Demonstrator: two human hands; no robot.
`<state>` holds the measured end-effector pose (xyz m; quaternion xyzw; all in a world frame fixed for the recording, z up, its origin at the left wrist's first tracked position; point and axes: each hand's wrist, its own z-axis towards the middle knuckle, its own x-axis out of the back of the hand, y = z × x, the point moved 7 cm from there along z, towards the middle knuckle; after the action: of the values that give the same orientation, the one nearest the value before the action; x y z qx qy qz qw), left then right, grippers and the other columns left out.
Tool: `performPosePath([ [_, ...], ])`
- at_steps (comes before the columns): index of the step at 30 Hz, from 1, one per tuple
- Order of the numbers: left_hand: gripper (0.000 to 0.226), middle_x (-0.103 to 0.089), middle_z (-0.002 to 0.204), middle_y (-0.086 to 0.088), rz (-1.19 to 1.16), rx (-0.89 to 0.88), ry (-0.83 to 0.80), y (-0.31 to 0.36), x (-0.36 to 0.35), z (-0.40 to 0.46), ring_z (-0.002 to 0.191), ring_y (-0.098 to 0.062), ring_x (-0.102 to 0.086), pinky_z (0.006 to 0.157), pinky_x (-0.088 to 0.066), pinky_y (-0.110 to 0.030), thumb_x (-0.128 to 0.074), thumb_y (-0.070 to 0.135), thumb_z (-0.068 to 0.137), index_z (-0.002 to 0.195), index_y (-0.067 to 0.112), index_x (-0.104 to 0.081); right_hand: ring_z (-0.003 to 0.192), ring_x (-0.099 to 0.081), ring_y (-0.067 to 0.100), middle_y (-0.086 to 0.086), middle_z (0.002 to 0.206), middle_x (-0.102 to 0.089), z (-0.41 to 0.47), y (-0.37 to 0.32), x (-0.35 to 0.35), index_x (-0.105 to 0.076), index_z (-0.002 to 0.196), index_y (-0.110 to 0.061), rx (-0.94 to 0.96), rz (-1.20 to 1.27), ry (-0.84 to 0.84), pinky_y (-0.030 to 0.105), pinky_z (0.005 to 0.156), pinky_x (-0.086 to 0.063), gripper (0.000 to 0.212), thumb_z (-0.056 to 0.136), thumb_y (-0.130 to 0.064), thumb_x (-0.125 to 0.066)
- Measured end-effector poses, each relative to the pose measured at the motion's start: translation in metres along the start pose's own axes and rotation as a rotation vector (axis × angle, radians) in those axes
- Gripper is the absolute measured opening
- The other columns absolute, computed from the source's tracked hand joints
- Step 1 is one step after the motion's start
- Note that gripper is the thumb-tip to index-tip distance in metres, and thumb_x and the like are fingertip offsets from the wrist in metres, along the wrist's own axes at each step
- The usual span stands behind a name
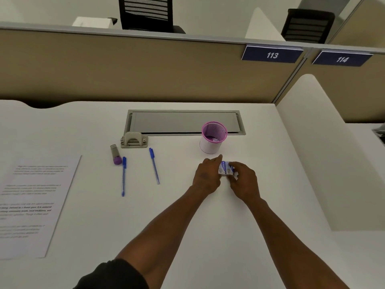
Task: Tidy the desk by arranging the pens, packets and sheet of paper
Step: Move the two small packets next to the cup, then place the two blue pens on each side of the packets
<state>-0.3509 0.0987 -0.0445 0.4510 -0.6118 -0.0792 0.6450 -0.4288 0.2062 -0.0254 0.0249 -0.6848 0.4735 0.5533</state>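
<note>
Your sheet of paper (35, 203), printed with blocks of text, lies flat on the white desk (187, 236) far left of your hands. Two blue pens (123, 176) (154, 165) lie nearer, capped ends away from you. Your left hand (206, 178) and right hand (244, 181) together pinch small white-and-blue packets (226, 168), just before the pink mesh cup (213, 137).

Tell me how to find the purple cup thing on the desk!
Start at the long grey hatch set into the white desk by the back partition. The cup stands at the hatch's right end, just beyond the two hands holding small packets. It is the only upright item, with a pink-purple mesh rim over a white base.
</note>
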Motion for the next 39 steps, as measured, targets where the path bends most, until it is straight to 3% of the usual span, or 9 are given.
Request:
performPosePath([
  [5,0.072,-0.037,0.16,-0.009,-0.066,-0.001,-0.015,-0.003,-0.001,-0.001,0.145,-0.025,-0.037,0.121,-0.027,-0.036,-0.063,0.02,0.097,0.157,0.014,-0.025,0.105,-0.065,0.031,0.014,0.119,-0.067,-0.007,-0.003,0.005,-0.062,0.123,-0.004,-0.013,-0.015,0.063,0.032,0.093,-0.046,0.044,0.082,-0.011,-0.074],
  [9,0.068,-0.033,0.162,-0.007,-0.196,0.073,0.073,-0.008,0.005,-0.016,0.149,-0.023,-0.032,0.121,-0.024,-0.033,-0.06,0.026,0.099,0.156,0.014,-0.027,0.11,-0.063,0.028,0.011,0.127,-0.063,-0.022,-0.013,0.011,-0.06,0.126,-0.007,-0.063,0.012,0.203,0.045,0.094,-0.052,0.044,0.084,-0.015,-0.072],
  [12,0.058,-0.048,0.152,-0.006,-0.263,0.082,0.28,-0.022,0.023,-0.055,0.141,-0.021,-0.044,0.117,-0.03,-0.029,-0.065,0.026,0.095,0.148,0.013,-0.045,0.093,-0.066,0.021,0.005,0.11,-0.068,-0.038,-0.04,0.003,-0.066,0.115,-0.009,-0.02,0.098,0.323,0.041,0.076,-0.058,0.034,0.082,-0.013,-0.073],
  [15,0.04,-0.065,0.132,-0.001,-0.322,0.158,0.552,-0.059,0.058,-0.105,0.12,-0.019,-0.061,0.104,-0.049,-0.033,-0.069,0.023,0.092,0.131,0.016,-0.063,0.07,-0.064,0.006,-0.003,0.089,-0.071,-0.049,-0.08,-0.024,-0.071,0.1,-0.015,0.029,0.194,0.277,0.034,0.064,-0.058,0.017,0.084,-0.018,-0.073],
  [19,0.026,-0.07,0.115,-0.002,-0.284,0.373,0.838,-0.126,0.124,-0.158,0.102,-0.021,-0.066,0.086,-0.056,-0.032,-0.071,0.016,0.09,0.116,0.015,-0.069,0.069,-0.063,0.004,-0.005,0.086,-0.072,-0.043,-0.134,-0.079,-0.073,0.097,-0.016,0.079,0.194,0.085,0.027,0.07,-0.056,0.017,0.084,-0.026,-0.072],
  [26,0.047,-0.056,0.127,-0.009,-0.085,0.704,0.625,-0.2,0.166,-0.175,0.116,-0.025,-0.057,0.088,-0.052,-0.035,-0.073,0.033,0.089,0.129,0.015,-0.057,0.112,-0.059,0.02,0.005,0.123,-0.063,-0.012,-0.183,-0.157,-0.06,0.127,-0.012,-0.064,-0.028,-0.172,0.031,0.094,-0.048,0.053,0.087,-0.046,-0.066],
  [32,0.037,-0.072,0.111,-0.007,-0.097,0.761,0.576,-0.211,0.166,-0.168,0.101,-0.024,-0.068,0.084,-0.053,-0.032,-0.073,0.031,0.089,0.121,0.013,-0.064,0.096,-0.064,0.019,0.005,0.107,-0.068,-0.004,-0.184,-0.172,-0.066,0.109,-0.011,-0.091,-0.118,-0.192,0.027,0.082,-0.05,0.028,0.091,-0.033,-0.065],
  [36,0.021,-0.075,0.1,-0.006,-0.144,0.716,0.606,-0.195,0.157,-0.165,0.086,-0.018,-0.067,0.074,-0.044,-0.022,-0.072,0.023,0.09,0.106,0.01,-0.072,0.091,-0.068,0.02,0.005,0.099,-0.073,-0.011,-0.179,-0.162,-0.072,0.101,-0.011,-0.11,-0.013,-0.147,0.026,0.082,-0.051,0.019,0.089,-0.025,-0.066],
  [39,0.018,-0.076,0.093,-0.005,-0.251,0.63,0.6,-0.168,0.135,-0.162,0.077,-0.013,-0.065,0.074,-0.047,-0.021,-0.074,0.021,0.088,0.101,0.009,-0.075,0.08,-0.068,0.012,-0.001,0.09,-0.075,-0.027,-0.163,-0.143,-0.076,0.098,-0.013,-0.164,0.172,-0.083,0.024,0.082,-0.054,0.018,0.083,-0.023,-0.072],
])
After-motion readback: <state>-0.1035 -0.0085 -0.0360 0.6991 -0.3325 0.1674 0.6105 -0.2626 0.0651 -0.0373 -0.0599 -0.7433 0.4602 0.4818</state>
